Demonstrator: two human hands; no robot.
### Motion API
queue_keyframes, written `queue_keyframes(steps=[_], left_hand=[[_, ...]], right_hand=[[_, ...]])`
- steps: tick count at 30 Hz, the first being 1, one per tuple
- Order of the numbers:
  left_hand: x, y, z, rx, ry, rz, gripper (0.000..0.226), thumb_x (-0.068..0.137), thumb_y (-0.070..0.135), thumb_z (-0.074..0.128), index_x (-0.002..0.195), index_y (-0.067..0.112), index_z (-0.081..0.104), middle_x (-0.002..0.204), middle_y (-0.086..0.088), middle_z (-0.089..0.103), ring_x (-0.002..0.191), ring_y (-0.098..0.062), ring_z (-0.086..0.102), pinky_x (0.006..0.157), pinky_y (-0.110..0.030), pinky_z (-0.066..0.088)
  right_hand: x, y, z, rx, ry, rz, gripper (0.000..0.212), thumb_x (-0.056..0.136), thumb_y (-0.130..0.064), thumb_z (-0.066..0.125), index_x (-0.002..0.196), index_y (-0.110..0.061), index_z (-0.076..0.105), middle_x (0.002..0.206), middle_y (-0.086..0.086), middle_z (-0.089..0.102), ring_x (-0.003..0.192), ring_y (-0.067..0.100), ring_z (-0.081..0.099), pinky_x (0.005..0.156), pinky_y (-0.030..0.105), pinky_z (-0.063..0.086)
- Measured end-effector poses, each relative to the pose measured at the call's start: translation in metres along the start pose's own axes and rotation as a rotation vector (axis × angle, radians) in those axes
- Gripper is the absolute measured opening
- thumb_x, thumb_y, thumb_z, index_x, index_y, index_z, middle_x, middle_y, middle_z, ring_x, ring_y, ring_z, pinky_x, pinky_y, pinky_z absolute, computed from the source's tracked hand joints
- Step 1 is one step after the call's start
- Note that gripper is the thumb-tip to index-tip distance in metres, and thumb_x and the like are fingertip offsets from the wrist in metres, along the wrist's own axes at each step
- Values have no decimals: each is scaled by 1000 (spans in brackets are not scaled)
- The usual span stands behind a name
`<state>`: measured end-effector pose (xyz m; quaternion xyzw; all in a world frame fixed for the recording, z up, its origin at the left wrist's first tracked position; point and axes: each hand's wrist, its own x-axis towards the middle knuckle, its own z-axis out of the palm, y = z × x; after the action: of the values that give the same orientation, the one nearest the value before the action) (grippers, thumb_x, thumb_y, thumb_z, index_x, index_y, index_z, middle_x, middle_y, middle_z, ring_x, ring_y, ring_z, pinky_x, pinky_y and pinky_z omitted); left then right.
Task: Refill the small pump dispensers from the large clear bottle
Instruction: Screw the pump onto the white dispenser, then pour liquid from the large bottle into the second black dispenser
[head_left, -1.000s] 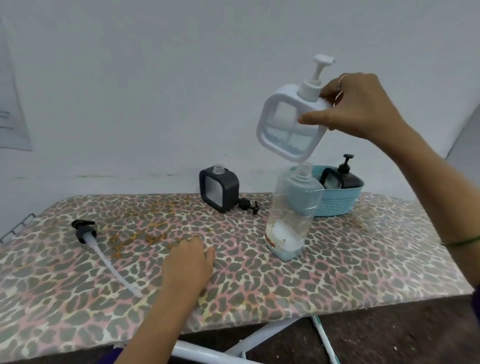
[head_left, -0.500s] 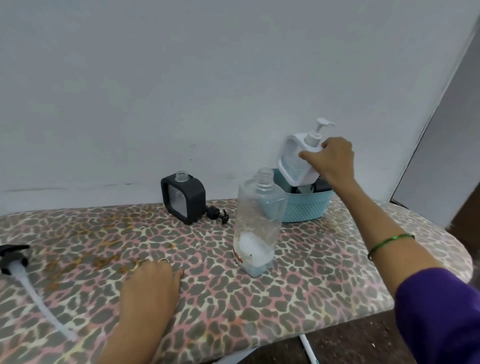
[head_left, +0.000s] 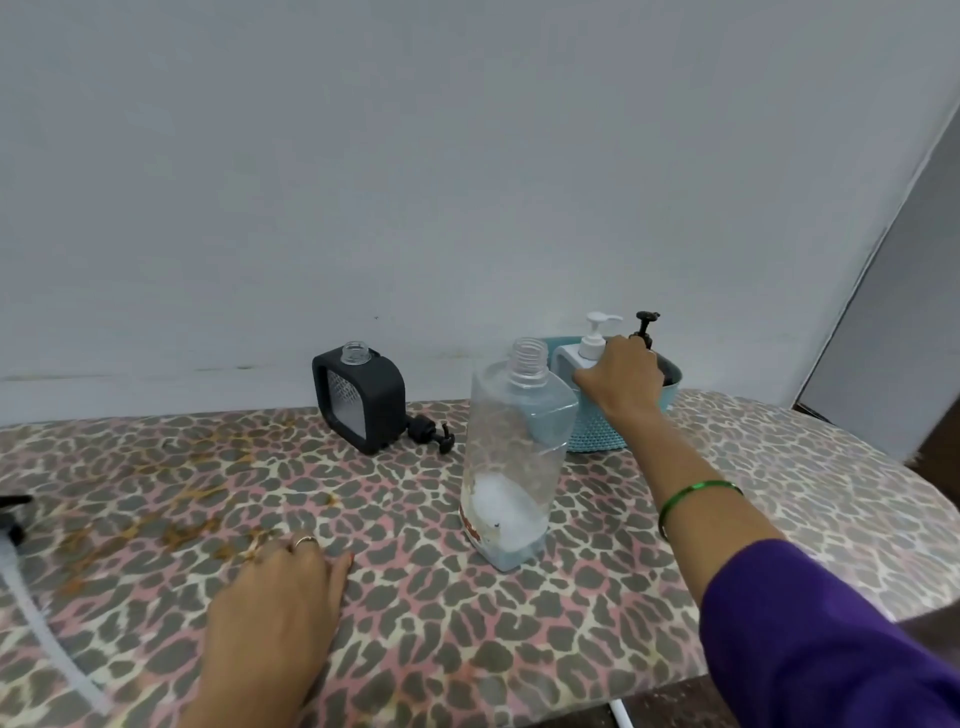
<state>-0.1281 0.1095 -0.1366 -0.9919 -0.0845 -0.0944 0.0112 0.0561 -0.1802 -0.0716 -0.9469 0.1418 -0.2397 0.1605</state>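
Head view, sweeping from the left edge: a loose pump with its long tube (head_left: 31, 618) lies at the desk (head_left: 156, 467) border, partly cut off by the frame. Next, the left hand (head_left: 275, 608) rests flat on the leopard-print cover, fingers relaxed, gripping nothing, near the front edge. Open cover stretches between it and the wall. Further back stands the black dispenser (head_left: 359, 397), neck uncapped, its black pump head (head_left: 431, 434) lying just beside it. Centre now: the large clear bottle (head_left: 511, 457) stands upright, cap off, a little liquid at the bottom, well apart from the left hand. Just behind it sits the teal basket (head_left: 597, 431) by the wall, and the right hand (head_left: 621, 382) grips the white dispenser (head_left: 569, 361) inside it. A dark pump (head_left: 645, 325) pokes up alongside. Bare cover runs on to the rounded right end.
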Motion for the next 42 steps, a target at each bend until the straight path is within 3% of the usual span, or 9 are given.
queue_keyframes(steps=[13,20,24,27,30,33,36,39,42], left_hand=[[0,1,-1,-36,-24,-28,50,97,57,22,119,23,51,117,3,56,103,-9,58,79,-20,49],[-1,1,-4,1,-60,-49,54,98,58,21,129,22,46,125,1,53,109,-11,56,81,-22,49],[0,0,-4,47,-105,-62,55,98,57,22,132,20,45,128,-1,51,110,-13,56,82,-23,49],[1,0,-5,75,-128,-60,55,99,56,23,132,18,46,127,-3,51,109,-15,56,81,-24,48],[2,0,-3,93,-157,-66,54,100,54,24,132,16,46,128,-5,50,110,-17,55,83,-27,49],[4,-1,-1,101,-163,-66,55,100,53,24,132,16,47,129,-7,51,111,-18,56,83,-28,48],[2,-2,0,103,-142,-65,53,101,53,25,130,16,49,127,-6,51,108,-18,56,82,-28,48],[-2,-4,0,112,-105,-59,52,101,52,25,126,15,52,123,-6,53,105,-18,58,81,-28,49],[-3,-3,0,109,-71,-47,51,101,51,25,123,15,54,120,-6,55,103,-18,58,78,-27,48]], right_hand=[[9,-6,5,-114,-45,112,46,85,-23,73,120,0,55,125,21,49,110,34,55,76,37,49],[9,-6,11,-71,-15,197,58,84,-16,73,130,8,46,136,21,34,114,38,52,84,41,50],[-3,-7,2,72,38,145,68,86,-17,70,138,8,33,139,24,32,121,45,45,91,47,46],[-36,-4,-9,320,183,2,55,92,-26,63,133,5,44,134,25,40,120,42,43,98,45,38],[-104,1,-18,691,145,-3,43,96,-45,52,121,-11,53,119,9,53,106,26,53,91,43,47],[-176,2,-27,948,-29,48,66,83,-81,32,113,-26,54,107,-5,59,96,14,58,84,35,47],[-214,-2,-26,1091,-186,34,84,54,-98,44,117,-43,49,123,-11,59,110,3,57,93,33,46],[-225,-14,-23,1089,-299,-1,112,44,-86,70,141,-42,33,142,-15,44,125,3,47,106,32,37],[-217,-28,-20,1065,-227,4,98,58,-53,80,141,-39,30,127,-30,45,114,-13,47,100,22,35]])
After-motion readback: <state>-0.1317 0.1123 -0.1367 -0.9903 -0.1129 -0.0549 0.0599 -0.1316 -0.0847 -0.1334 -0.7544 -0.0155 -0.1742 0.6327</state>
